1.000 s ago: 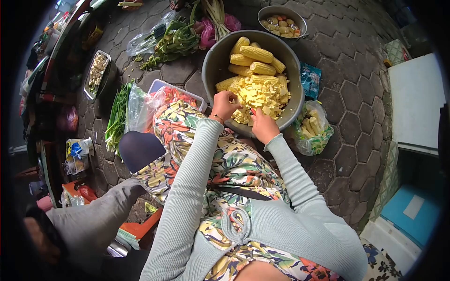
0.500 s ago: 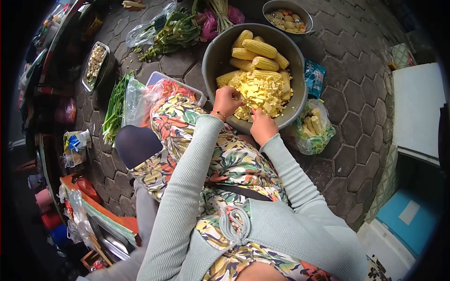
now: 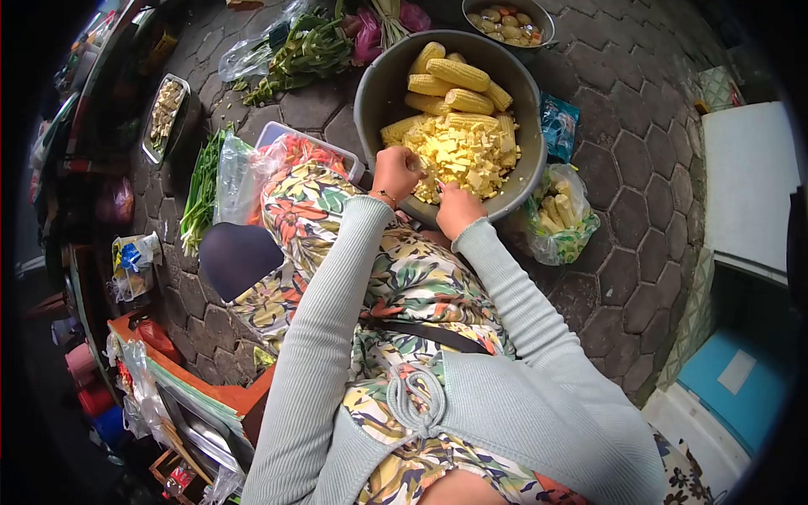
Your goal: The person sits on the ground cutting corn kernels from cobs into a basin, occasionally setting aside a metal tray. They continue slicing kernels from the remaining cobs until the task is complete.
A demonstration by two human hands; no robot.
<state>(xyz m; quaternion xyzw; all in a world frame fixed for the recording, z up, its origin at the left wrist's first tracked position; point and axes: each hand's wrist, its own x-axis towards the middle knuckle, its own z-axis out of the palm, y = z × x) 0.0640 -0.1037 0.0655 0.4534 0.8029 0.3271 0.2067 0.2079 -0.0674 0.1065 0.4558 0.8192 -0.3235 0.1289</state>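
Observation:
A large grey basin (image 3: 367, 101) holds several whole peeled corn cobs (image 3: 461, 74) at its far side and a heap of cut yellow corn pieces (image 3: 467, 156) nearer. Over the basin's near left rim, my left hand (image 3: 397, 174) is closed, its fingers bent around something too small to make out. My right hand (image 3: 459, 209) is beside it at the near rim, fingers closed around something mostly hidden in the grip. The fingertips of both hands are close together above the corn pieces.
Right of the basin lie a bag of cobs (image 3: 560, 215) and a blue packet (image 3: 557, 126). A bowl of potatoes (image 3: 505, 27) stands beyond. On the left are a tray of red pieces (image 3: 354, 166), green onions (image 3: 200, 198), leafy greens (image 3: 311, 59) and a tray of pale pieces (image 3: 166, 118).
The whole view has shifted slightly, with the basin a little higher and further left. My right hand has moved slightly left, nearer my left hand.

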